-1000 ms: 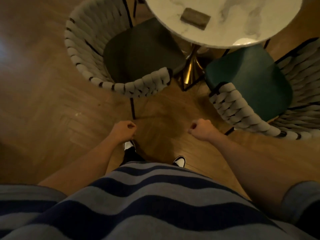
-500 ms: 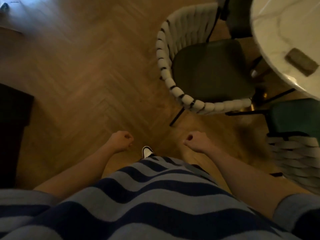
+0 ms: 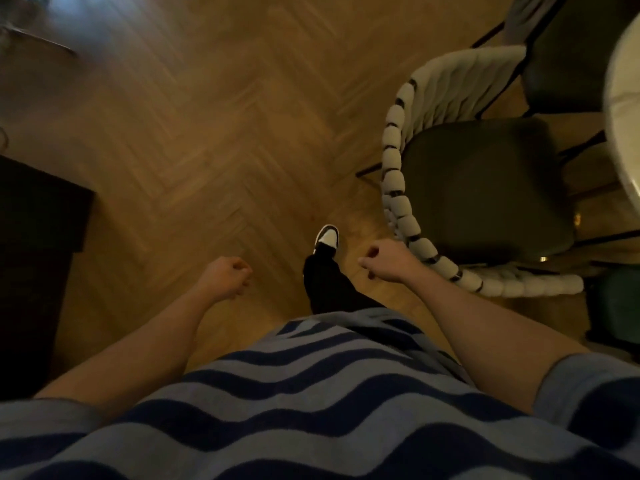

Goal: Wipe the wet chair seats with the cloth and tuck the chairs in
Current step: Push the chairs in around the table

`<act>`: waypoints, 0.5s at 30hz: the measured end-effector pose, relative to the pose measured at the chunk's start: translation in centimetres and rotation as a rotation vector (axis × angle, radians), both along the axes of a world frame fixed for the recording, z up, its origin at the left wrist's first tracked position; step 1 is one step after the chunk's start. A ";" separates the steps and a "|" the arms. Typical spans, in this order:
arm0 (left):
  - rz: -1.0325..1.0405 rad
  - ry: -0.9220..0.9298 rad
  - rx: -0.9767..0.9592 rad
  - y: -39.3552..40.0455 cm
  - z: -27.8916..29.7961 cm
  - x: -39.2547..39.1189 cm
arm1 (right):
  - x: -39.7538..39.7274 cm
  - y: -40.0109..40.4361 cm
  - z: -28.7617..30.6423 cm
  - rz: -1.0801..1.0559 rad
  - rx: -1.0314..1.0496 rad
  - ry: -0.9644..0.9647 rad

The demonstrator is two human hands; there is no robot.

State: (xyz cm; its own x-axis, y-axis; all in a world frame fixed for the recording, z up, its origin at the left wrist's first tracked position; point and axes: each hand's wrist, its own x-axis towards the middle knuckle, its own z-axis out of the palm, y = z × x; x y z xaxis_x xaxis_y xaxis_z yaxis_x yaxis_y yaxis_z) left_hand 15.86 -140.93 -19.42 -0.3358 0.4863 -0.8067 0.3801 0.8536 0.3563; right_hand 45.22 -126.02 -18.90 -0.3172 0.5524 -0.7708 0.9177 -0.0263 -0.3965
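head view: looking down at a person standing on the floor (image 3: pixel 214 140), striped shirt (image 3: pixel 311 410) filling the bottom, one shoe (image 3: pixel 327 237) forward.

left hand (image 3: pixel 227 277) is curled into a loose fist, nothing in it. right hand (image 3: pixel 386 259) is the same, fingers curled, empty, hanging just beside the chair's (image 3: pixel 485 188) woven backrest (image 3: pixel 398 188), not clearly touching it.

the chair sits at right, dark seat (image 3: pixel 485 181) fully exposed, front edge near the table (image 3: pixel 623 109) at the frame edge but not pushed under. a second chair (image 3: pixel 575 53) sits behind it at top right, and a green seat (image 3: pixel 620 306) shows at bottom right. cloth is not in view; can't tell where it is. can't tell from here whether the seat is wet, too dark.

handling guess: the chair looks light to medium, thin metal legs, padded seat, soft roped backrest over a stiff frame. best hold is likely the top of the backrest rim, both hands, push straight toward the table. the legs could drag or catch on the wood floor, so push low and even. the seat looks smooth, so a cloth should glide; the rope weave may trap water at the seat edge.

dark cabinet (image 3: pixel 38 237) at left, out of play.
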 end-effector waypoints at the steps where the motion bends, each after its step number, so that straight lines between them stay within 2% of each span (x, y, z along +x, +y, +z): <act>1: 0.002 0.004 -0.004 1.3 -0.3 -1.1 | -0.9 1.3 -0.5 -0.017 -0.003 0.003; 7: -0.006 0.003 -0.056 11.6 -0.2 -7.1 | -5.8 10.3 -1.9 -0.082 -0.007 -0.012; 15: -0.007 0.017 -0.041 26.8 1.3 -14.8 | -11.0 22.7 -1.4 -0.038 0.024 -0.060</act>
